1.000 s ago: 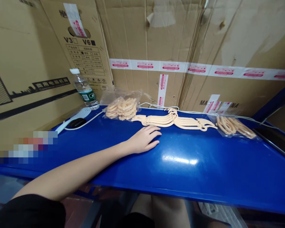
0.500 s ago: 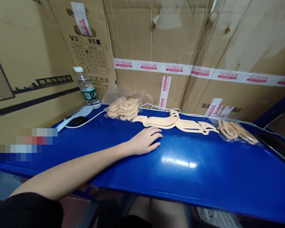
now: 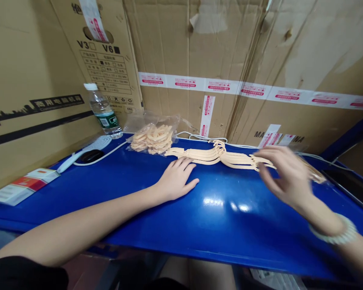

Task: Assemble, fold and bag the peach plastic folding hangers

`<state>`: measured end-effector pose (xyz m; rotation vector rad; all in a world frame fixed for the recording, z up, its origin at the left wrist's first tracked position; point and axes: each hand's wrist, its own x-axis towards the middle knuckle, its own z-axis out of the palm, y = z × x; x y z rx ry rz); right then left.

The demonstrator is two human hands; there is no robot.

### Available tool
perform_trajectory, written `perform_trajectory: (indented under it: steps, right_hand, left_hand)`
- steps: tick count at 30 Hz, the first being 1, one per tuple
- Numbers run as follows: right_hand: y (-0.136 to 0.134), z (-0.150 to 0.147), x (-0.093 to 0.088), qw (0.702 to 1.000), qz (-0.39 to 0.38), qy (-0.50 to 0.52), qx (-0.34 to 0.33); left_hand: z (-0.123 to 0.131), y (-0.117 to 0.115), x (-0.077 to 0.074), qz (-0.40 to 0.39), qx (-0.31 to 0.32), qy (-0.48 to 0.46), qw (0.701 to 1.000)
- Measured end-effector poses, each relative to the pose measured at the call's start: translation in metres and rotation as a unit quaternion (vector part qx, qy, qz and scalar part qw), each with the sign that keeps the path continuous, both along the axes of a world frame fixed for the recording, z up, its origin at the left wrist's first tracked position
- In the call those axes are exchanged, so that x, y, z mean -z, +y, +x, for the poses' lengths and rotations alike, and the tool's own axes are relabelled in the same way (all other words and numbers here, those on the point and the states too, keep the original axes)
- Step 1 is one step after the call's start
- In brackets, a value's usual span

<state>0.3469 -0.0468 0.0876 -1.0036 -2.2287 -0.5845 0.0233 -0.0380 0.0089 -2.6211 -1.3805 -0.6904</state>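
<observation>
Several beige plastic hangers (image 3: 205, 156) lie nested in a row on the blue table (image 3: 181, 225). My left hand (image 3: 177, 179) rests flat on the table, its fingers spread and their tips near the left end of the hangers. On the other side, my right hand (image 3: 286, 175) hovers by the hangers' right end, fingers apart and slightly curled, somewhat blurred. A pale beaded bracelet (image 3: 334, 231) circles that wrist. Whether its fingertips touch the hangers I cannot tell. A clear bag of beige pieces (image 3: 154, 139) sits at the back left. Another bag (image 3: 316, 175) is mostly hidden behind my right hand.
A water bottle (image 3: 104, 112) stands at the back left beside a white fan-like item (image 3: 93, 145) and a black oval object (image 3: 91, 156). A small red-and-white box (image 3: 27, 185) lies further left. Cardboard (image 3: 181, 52) walls the back; a dark flat device (image 3: 351, 185) lies right.
My right hand has come in from the right, reaching to the hangers' right end. My left hand has shifted slightly left in view, staying flat on the table.
</observation>
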Motion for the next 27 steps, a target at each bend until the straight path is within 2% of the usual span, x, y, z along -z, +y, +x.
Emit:
perform_trajectory:
  steps: [2,4,7,9,14,20,24,27]
  right_hand:
    - [0.016,0.006,0.022,0.994,-0.087,-0.049,0.037]
    - [0.03,0.012,0.045,0.975,-0.181,-0.108,0.072]
    - [0.04,0.019,0.07,0.958,-0.233,-0.143,0.092]
    - [0.042,0.022,0.077,0.954,-0.247,-0.142,0.094]
    - [0.046,0.024,0.074,0.95,-0.267,-0.125,0.1]
    - [0.046,0.03,0.067,0.956,-0.264,-0.095,0.089]
    - [0.048,0.044,0.057,0.971,-0.22,-0.057,0.072]
    - [0.05,0.054,0.051,0.97,-0.225,-0.062,0.063]
  left_hand:
    - [0.0,0.0,0.003,-0.016,-0.031,0.006,0.999]
    - [0.0,0.001,0.006,-0.018,-0.036,0.01,0.999]
    - [-0.002,0.005,0.009,0.0,-0.028,0.011,1.0]
    - [-0.004,0.008,0.008,-0.004,-0.018,0.016,1.0]
    - [-0.008,0.014,0.006,-0.038,0.018,0.021,0.999]
    - [-0.007,0.012,0.006,-0.038,0.021,0.022,0.999]
    - [-0.005,0.002,0.0,-0.002,0.102,0.007,0.995]
    - [-0.001,-0.008,-0.004,0.004,0.178,0.006,0.984]
